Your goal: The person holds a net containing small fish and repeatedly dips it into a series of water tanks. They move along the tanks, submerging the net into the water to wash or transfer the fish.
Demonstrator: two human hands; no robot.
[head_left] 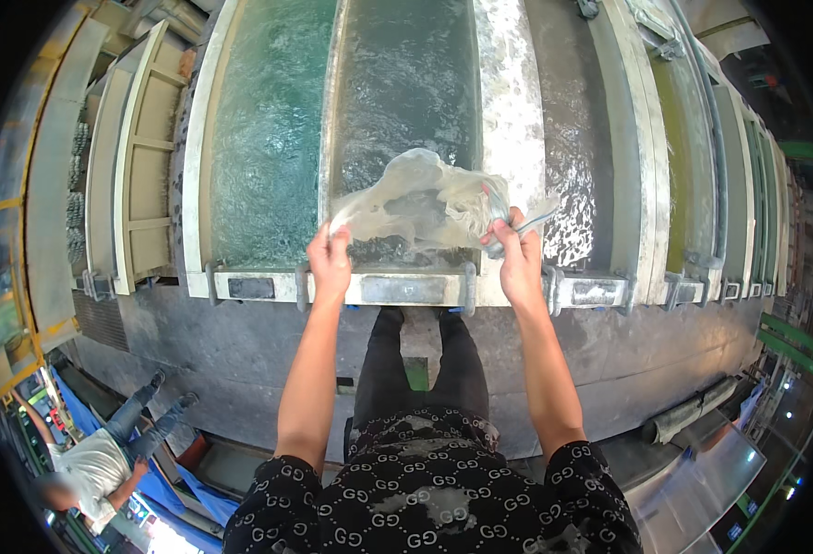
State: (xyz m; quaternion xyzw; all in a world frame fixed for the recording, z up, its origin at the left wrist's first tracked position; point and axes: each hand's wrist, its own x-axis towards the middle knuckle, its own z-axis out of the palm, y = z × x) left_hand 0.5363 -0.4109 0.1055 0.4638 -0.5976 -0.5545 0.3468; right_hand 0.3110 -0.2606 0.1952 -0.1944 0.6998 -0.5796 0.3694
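- Head view: the left hand (330,263) pinches one edge of a wet translucent sheet (420,203).
- The right hand (517,258) grips the opposite edge, fingers closed.
- The sheet hangs stretched between them, just above the water trough (406,83) beyond.

Both hands (330,263) (520,263) outstretched, fingers clenched.

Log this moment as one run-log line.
left hand: grips wet translucent sheet | right hand: grips sheet's other end | sheet: stretched above water trough
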